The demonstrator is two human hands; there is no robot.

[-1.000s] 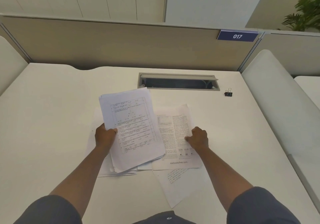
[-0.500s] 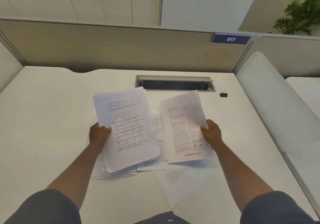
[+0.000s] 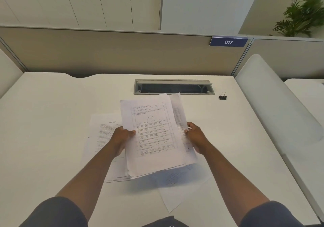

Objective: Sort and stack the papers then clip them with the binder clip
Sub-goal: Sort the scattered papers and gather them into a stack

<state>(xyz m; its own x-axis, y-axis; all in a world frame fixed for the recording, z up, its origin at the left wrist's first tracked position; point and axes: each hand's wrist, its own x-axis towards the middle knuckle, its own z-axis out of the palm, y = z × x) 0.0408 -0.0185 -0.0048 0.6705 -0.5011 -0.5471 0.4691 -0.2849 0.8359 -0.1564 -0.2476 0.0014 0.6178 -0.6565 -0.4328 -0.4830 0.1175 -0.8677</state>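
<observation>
I hold a stack of printed papers above the white desk; the top sheet shows a table with a small triangle diagram. My left hand grips the stack's left edge. My right hand holds the right edge, where one printed sheet sits behind the stack and sticks out to the right. More sheets lie flat on the desk under my left arm. A single sheet lies skewed near the front. The black binder clip stands at the far right of the desk, apart from everything.
A grey cable hatch is set into the desk behind the papers. A beige partition with a "017" sign closes the back. A white curved divider borders the right side. A plant stands beyond.
My right hand lifted the printed sheet off the desk and brought it left, behind the stack in my left hand. The stack shifted right toward the middle, uncovering the sheets on the left.
</observation>
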